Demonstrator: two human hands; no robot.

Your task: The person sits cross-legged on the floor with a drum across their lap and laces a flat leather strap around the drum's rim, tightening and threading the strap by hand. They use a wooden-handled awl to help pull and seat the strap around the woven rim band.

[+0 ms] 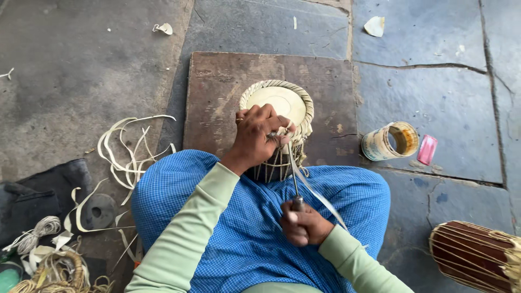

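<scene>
A small drum (278,103) with a pale skin head and a woven strap rim stands on a brown wooden board (222,81), held between my knees. My left hand (259,135) grips the near rim of the drum, fingers curled over the lacing. My right hand (304,223) is closed around the handle of a thin metal tool (294,182) whose shaft runs up to the rim. A pale flat strap (320,196) trails from the rim down past my right hand.
An open tin can (389,141) lies on its side beside a pink flat object (427,150) at the right. A second laced drum (477,258) lies at the lower right. Loose pale straps (127,149), a dark round disc (99,210) and coils of cord (38,233) sit left.
</scene>
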